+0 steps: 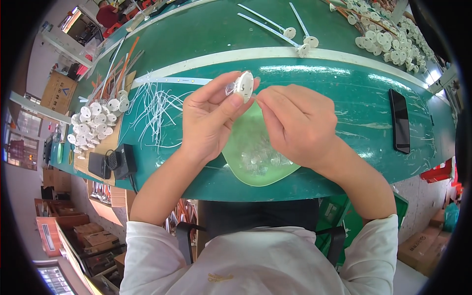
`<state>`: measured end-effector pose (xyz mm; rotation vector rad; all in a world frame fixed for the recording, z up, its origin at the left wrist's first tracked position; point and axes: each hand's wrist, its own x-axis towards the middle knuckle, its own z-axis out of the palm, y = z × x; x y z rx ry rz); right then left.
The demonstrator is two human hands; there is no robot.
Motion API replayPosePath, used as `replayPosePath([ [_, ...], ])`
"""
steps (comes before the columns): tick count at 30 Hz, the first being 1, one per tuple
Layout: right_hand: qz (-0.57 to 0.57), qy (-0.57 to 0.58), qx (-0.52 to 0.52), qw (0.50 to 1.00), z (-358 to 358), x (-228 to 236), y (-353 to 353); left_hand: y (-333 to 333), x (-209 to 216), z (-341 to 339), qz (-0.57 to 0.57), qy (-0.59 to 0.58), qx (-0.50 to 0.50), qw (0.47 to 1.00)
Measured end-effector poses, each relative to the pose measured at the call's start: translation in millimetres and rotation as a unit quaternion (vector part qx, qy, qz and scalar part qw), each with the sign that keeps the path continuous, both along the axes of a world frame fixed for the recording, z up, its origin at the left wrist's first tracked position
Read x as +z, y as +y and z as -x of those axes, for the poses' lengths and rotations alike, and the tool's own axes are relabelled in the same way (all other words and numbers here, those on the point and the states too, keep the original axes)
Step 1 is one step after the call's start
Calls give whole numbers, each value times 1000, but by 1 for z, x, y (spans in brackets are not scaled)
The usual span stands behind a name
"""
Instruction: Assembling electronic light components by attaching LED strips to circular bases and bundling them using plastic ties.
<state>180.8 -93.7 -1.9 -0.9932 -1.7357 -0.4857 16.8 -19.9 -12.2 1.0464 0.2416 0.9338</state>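
Note:
My left hand [201, 118] is closed around a round white plastic cap [245, 87], tilted on edge between thumb and fingers. A white LED strip [172, 80] with small yellowish chips runs out to the left from behind that hand. Thin clear or white strands show at the cap's left side. Close to the cap's right edge, my right hand [305, 123] is pinched, its fingertips pressed together; whatever lies between them is too small to make out. Below both hands sits a light green plastic tray [260, 181] with small clear pieces in it.
Loose white wires [160, 113] lie left of my hands. Beyond them are a pile of capped strips [93, 123] and black adapters [125, 161]. A black phone [399, 120] lies at right. More capped strips [388, 46] are heaped at the back right; several [302, 49] lie at the back middle.

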Motion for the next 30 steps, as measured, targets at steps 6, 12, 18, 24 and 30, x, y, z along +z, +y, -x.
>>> replayPosePath([
  [6,22,-14,-4,1000,3,-1,0,-2,0,0,-29,4,-5,1000],
  [12,-8,7,-2,1000,7,0,2,-1,-7,0,61,-19,-33,997],
  [18,-15,19,-6,1000,10,0,2,-3,-10,-4,97,-27,-42,994],
  [24,-34,41,40,998,17,3,13,3,16,9,-10,66,35,997],
  [30,103,61,55,991,0,6,-8,105,110,102,-398,333,316,795],
])
